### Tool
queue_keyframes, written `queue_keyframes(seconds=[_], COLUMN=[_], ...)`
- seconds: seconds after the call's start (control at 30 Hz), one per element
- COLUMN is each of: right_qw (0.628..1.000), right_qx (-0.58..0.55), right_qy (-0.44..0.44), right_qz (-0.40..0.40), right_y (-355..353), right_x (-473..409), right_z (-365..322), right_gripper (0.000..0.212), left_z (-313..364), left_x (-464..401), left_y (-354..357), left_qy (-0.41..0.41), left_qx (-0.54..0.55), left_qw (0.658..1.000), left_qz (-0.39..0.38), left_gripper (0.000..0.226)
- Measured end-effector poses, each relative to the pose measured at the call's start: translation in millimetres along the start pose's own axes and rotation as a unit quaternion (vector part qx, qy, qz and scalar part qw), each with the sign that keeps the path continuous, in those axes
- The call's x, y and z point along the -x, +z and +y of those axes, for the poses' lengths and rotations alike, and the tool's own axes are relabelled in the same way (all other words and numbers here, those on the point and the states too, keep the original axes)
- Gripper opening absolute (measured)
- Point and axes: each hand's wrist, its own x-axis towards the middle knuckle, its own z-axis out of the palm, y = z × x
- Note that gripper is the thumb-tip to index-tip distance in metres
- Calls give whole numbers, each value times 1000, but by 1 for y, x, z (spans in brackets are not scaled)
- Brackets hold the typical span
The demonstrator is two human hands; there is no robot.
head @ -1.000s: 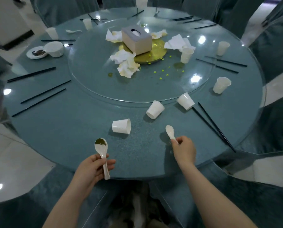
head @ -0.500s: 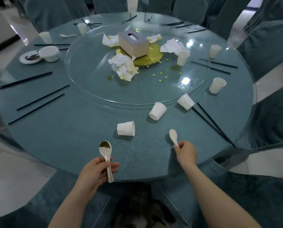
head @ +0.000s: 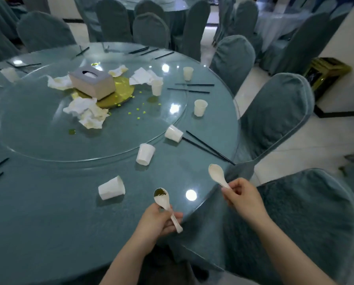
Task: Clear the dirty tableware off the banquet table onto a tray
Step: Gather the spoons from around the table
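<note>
Held: soiled spoon gripped in my left hand, clean-looking spoon pinched in my right hand; keep bowls level; tray seemingly out of view

Tissue box on turntable; tipped cups nearer, seemingly three.

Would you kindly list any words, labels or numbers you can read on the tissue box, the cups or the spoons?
None: no text shows anywhere.
Tissue box: plain sides, no label.
Cups, such as the nearest one: plain white.
Spoons in the left hand and right hand: unmarked.
</note>
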Motion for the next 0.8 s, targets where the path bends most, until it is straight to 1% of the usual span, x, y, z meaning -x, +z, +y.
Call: queue_keyframes(seconds=[0.13, 0.23, 0.33, 0.4, 0.53, 0.63, 0.8], right_qw=[996, 992, 988, 981, 975, 971, 970], right_qx=[0, -14, -42, -99, -164, -194, -200], right_qy=[3, -15, -5, 21, 45, 71, 89], right_qz=[87, 123, 150, 167, 143, 125, 105], right_y=[-56, -103, -157, -198, -291, -357, -438], right_x=[1, 7, 8, 6, 1, -1, -6], right_z=[10, 25, 47, 66, 106, 138, 180], right_gripper=[11, 6, 25, 30, 36, 33, 26], left_z=[12, 19, 17, 12, -3, -17, -25], left_x=[-6, -9, -11, -13, -15, -12, -11], left_y=[54, 103, 161, 207, 315, 398, 505], left_qy=[15, 18, 34, 49, 66, 71, 80], left_qx=[-25, -39, -60, -72, -53, -45, -49], left_qw=[999, 997, 994, 991, 989, 987, 988], left_qz=[-37, -57, -83, -102, -122, -134, -124], left_gripper=[15, 19, 17, 16, 15, 13, 12])
